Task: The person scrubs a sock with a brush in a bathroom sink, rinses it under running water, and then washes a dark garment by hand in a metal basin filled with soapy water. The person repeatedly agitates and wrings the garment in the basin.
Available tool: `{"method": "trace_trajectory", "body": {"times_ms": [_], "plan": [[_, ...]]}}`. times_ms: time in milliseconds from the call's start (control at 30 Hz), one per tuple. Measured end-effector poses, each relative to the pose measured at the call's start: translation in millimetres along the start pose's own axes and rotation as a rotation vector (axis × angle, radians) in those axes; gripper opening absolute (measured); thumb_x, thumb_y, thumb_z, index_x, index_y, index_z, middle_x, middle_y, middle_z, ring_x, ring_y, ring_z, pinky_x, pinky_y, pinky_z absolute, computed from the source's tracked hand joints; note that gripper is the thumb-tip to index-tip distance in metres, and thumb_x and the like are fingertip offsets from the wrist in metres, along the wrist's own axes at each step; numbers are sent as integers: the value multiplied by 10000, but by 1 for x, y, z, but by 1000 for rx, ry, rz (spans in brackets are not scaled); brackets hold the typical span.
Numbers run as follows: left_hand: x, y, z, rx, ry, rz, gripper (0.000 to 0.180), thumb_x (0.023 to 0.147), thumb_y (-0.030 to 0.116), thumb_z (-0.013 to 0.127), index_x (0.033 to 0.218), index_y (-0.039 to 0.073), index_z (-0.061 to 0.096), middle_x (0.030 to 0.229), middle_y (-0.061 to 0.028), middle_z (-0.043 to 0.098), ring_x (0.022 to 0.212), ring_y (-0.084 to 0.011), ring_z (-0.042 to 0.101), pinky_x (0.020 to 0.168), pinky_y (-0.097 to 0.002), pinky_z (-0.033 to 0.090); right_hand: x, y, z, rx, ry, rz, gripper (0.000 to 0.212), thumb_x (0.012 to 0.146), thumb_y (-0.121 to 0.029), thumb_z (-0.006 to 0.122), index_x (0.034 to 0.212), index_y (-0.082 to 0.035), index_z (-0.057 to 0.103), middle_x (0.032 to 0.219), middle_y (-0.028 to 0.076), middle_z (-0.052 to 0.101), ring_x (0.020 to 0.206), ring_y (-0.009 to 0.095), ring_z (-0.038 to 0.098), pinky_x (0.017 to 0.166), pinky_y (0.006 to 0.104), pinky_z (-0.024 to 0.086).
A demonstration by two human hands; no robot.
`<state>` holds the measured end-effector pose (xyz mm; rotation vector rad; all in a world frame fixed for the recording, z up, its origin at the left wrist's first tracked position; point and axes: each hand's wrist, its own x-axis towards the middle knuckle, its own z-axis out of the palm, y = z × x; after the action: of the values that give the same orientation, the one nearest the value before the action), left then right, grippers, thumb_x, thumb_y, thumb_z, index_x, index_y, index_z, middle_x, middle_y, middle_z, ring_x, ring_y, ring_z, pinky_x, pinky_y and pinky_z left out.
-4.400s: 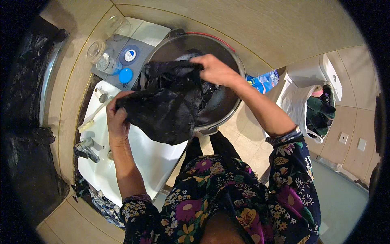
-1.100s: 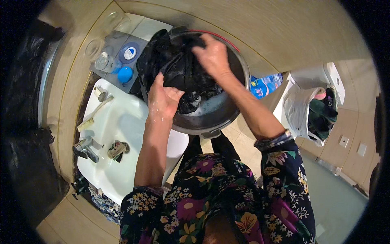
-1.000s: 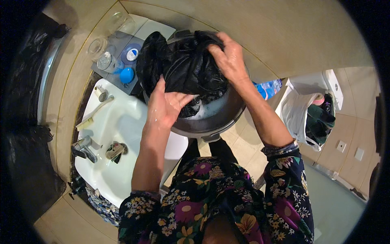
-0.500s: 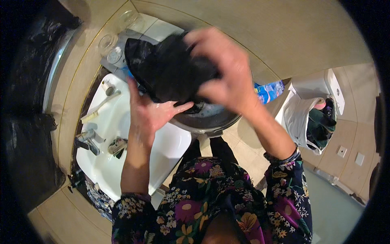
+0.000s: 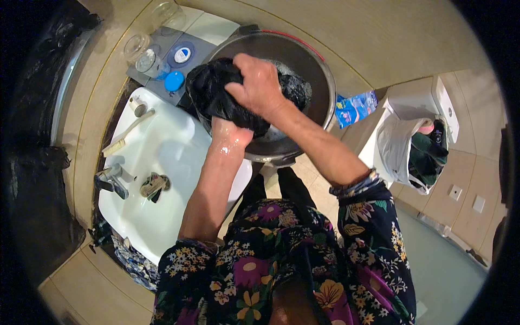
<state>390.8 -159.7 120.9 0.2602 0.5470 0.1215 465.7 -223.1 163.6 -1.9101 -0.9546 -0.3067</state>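
Note:
A wet black cloth garment [image 5: 208, 86] is bunched up over the left part of a large dark round basin [image 5: 320, 81]. My right hand [image 5: 259, 86] grips it from above, thumb and fingers closed into the fabric. Wet and with suds on the wrist, my left hand [image 5: 232, 132] reaches under or into the garment, which hides its fingers. More dark soaked cloth [image 5: 296, 91] lies in the foamy water on the basin's right side.
A white sink [image 5: 173, 127] adjoins the basin on the left, with a brush [image 5: 127, 132], a tap [image 5: 112, 179] and a small cloth bundle [image 5: 154, 186] at the drain. Glass jars [image 5: 146, 60] and a blue lid [image 5: 174, 80] stand behind. Rightward are a blue packet [image 5: 355, 108] and a clothes-filled white bag [image 5: 398, 146].
The garment has come down and left into the basin. My left hand, spread beside it before, is now covered by it, and my right hand has moved left and lower, gripping the fabric.

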Motion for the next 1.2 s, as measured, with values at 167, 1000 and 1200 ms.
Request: {"method": "trace_trajectory", "body": {"times_ms": [167,1000,1200], "plan": [[3,7,-14,159,-159,142,370,846,394,504,1111,135,522,1089,-35,563,1003,-198,537,876,-373,440,-24,-53,2,69,-22,-65,300,513,-216,660,688,-25,507,698,134,526,659,337,531,573,410,453],[3,45,26,-26,-378,90,395,876,313,468,1193,82,509,1237,-93,504,1162,-277,444,1023,-438,301,-26,38,-91,1273,-266,1050,883,714,-532,639,1387,-117,243,1362,159,343,1207,303,402,956,485,375],[-4,44,7,391,-122,213,461,875,299,512,1279,90,431,1264,-122,471,1193,-264,419,1033,-385,295,1,34,-71,1015,55,898,336,648,-15,646,971,-45,558,824,44,588,715,163,565,675,265,464]]}}
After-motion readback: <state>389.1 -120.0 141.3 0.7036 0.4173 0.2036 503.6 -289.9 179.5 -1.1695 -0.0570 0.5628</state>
